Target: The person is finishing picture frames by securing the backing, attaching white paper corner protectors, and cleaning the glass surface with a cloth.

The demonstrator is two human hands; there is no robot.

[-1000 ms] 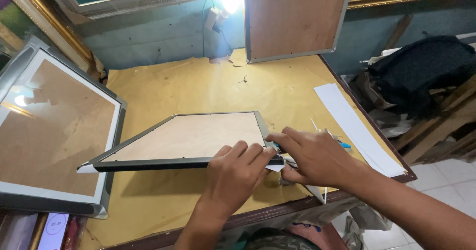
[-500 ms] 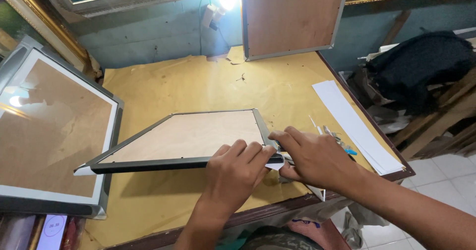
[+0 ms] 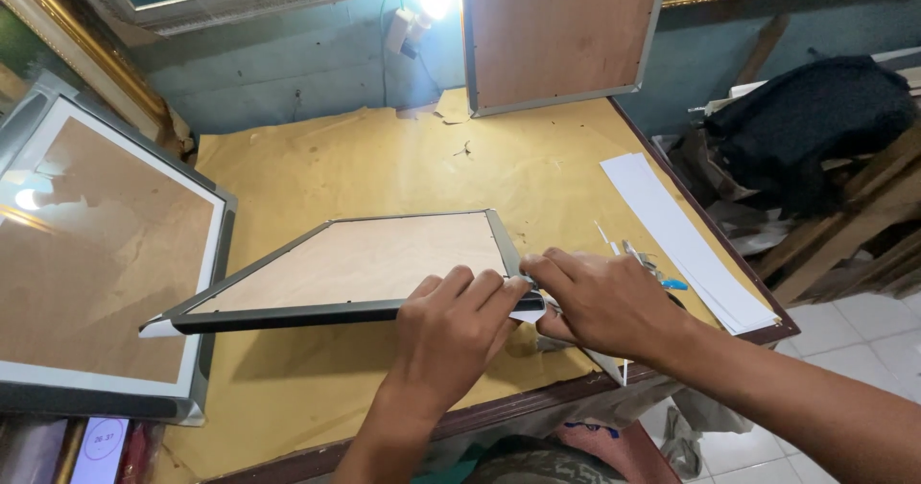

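Barely shifted, both hands (image 3: pixel 451 335) still grip the frame (image 3: pixel 365 263).

Both my arms come in from the bottom of the view and meet at the near right corner of the picture frame (image 3: pixel 350 271), which is the only thing I'm using to place them. My left hand (image 3: pixel 451 335) lies palm down with the fingers (image 3: pixel 477 290) together and curled over the frame's near edge, just left of that corner, forearm running straight back toward me. My right hand (image 3: pixel 600 302) comes in from the lower right, forearm angled across, knuckles up and fingertips (image 3: pixel 533 266) pinched in right at the corner, touching my left fingers.
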